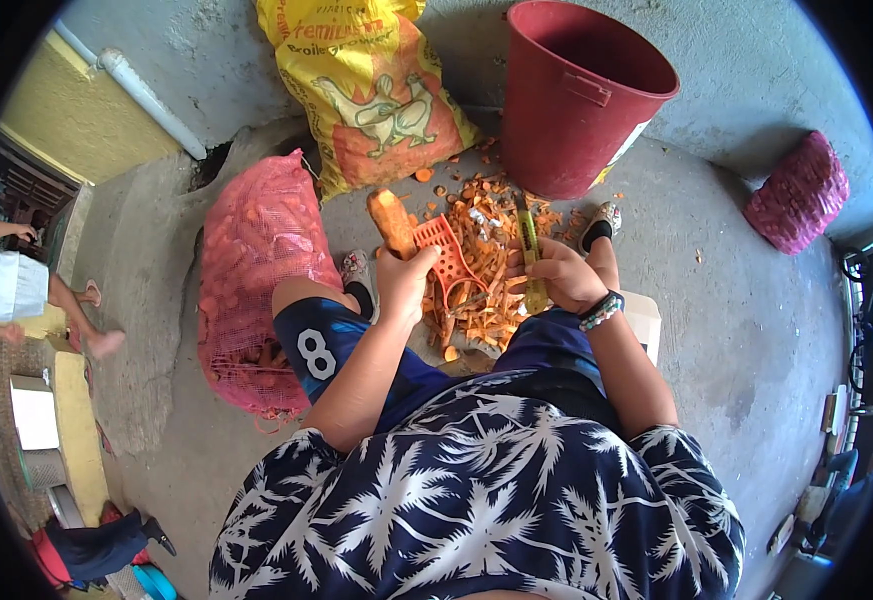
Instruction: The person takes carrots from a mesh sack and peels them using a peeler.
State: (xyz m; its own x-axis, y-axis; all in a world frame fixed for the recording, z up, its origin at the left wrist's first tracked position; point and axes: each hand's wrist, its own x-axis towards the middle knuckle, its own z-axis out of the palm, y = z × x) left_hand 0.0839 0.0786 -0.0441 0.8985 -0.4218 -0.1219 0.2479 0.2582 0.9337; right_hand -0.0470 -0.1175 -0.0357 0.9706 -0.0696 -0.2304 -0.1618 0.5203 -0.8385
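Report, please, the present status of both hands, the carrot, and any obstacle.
Left hand grips carrot. Right hand holds yellow tool, apart from carrot. Possibly in the way: orange holed plastic near left hand, contact unclear; peels below.

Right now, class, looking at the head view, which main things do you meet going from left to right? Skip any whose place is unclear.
Person in white → pink-red mesh sack → carrot → orange perforated piece → dark red bucket → purple mesh sack.
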